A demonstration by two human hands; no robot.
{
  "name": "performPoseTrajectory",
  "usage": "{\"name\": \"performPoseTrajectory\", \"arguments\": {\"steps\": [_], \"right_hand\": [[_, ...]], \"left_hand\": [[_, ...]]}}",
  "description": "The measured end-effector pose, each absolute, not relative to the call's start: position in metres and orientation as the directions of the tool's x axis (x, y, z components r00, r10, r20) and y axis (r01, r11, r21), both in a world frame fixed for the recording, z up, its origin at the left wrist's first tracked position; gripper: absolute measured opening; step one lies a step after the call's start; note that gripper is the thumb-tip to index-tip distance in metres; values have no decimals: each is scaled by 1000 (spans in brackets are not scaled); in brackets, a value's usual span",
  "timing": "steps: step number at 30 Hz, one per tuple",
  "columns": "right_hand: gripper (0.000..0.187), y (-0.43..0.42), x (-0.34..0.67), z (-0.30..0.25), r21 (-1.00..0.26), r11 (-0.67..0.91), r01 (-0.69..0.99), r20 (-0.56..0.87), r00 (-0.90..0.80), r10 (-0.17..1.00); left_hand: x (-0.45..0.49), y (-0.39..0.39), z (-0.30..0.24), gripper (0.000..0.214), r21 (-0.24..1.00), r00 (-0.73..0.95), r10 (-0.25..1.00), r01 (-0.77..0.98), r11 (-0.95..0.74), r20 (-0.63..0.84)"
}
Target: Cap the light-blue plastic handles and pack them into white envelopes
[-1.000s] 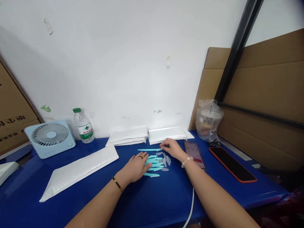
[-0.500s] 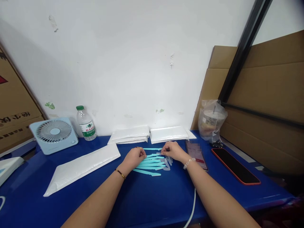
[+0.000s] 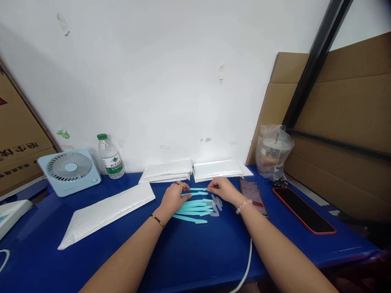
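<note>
Slim turquoise eyebrow razors lie fanned out on the blue tabletop between my hands, blades toward the right. Beyond the rest is the far razor, spanning the space from one hand to the other. My left hand is closed around its handle end, thumb close to a second razor. At the blade end, the thumb and fingertips of my right hand pinch together. Several small translucent blade caps are scattered beside the blades, below my right hand.
White padded mailers lie along the wall, another mailer at left. A blue fan and water bottle stand back left. At right are two phones, a bagged drink cup and a white cable.
Both hands have moved slightly farther back, to the farthest razor. A razor that was by my left fingertips now lies closer to the far one, apart from the fanned group.
</note>
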State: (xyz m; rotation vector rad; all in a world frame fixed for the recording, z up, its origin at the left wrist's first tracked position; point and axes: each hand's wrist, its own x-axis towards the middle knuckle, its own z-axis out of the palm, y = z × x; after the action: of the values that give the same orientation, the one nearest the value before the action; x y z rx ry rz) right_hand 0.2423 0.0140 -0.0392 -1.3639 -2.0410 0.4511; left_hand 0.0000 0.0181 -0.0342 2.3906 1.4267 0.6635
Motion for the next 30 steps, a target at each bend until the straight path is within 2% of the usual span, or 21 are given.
{"name": "performPoseTrajectory", "arguments": {"steps": [5, 10, 13, 16, 19, 22, 24, 30], "right_hand": [[15, 7, 263, -33, -673, 276, 686, 183, -207, 961], [7, 6, 252, -39, -670, 268, 693, 102, -271, 957], [2, 8, 247, -44, -676, 283, 680, 106, -290, 951], [6, 10, 247, -45, -708, 296, 641, 183, -239, 954], [11, 11, 248, -42, -830, 278, 483, 223, -168, 960], [16, 10, 248, -36, -962, 175, 208, 160, -89, 983], [23, 8, 246, -32, -989, 122, 79, 119, -38, 992], [27, 4, 243, -27, -991, 132, 7, 132, -30, 991]], "left_hand": [[-7, 18, -33, 19, 500, 490, 867, 730, -466, 92], [-6, 16, -32, 16, 489, 441, 897, 779, -392, 17], [-5, 14, -29, 16, 462, 439, 898, 791, -401, 27], [-5, 12, -26, 17, 479, 457, 889, 783, -397, -10], [-5, 12, -28, 15, 483, 461, 887, 782, -395, -22], [-6, 16, -33, 18, 531, 410, 912, 770, -354, 15], [-9, 21, -37, 22, 589, 364, 931, 746, -310, 28], [-16, 30, -40, 31, 691, 347, 938, 674, -260, 14]]}}
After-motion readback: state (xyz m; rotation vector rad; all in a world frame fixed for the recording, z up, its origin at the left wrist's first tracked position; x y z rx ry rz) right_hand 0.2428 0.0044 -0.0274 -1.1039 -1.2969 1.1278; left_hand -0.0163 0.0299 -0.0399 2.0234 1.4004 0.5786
